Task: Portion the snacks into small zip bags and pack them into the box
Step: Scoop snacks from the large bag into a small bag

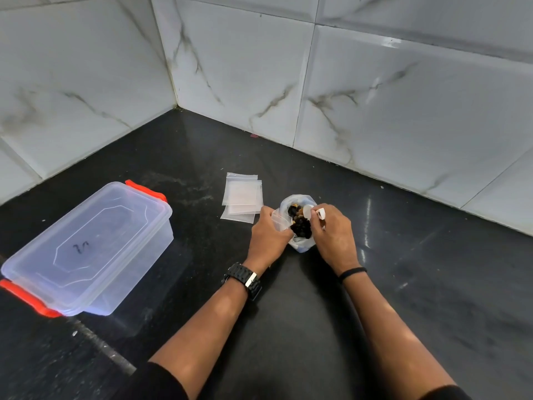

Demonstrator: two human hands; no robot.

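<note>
Both grips are busy over the snack bag [300,223], a thin translucent plastic bag of dark, wrinkled dried fruit sitting on the black stone desk [288,313]: the left hand [268,238] pinches a small clear zip bag [279,219] by its mouth at the snack bag's left rim, and the right hand [331,235] curls its fingers round a small white scoop [313,212] held at the top of the snacks. Judging by this, the portioning looks barely begun; I cannot tell whether anything is in the held zip bag yet. Left of the snack bag and just beside it lies a stack of flat, empty zip bags [242,197], frosted-clear squares with a ridged seal strip, fanned slightly. Well to the left of the snack bag stands the box [89,249], a rectangular translucent plastic container with rounded corners and orange-red clips, its lid on and nothing visible inside, so opening it and packing remain. Glossy marble-patterned tiles [403,96] rise behind.
</note>
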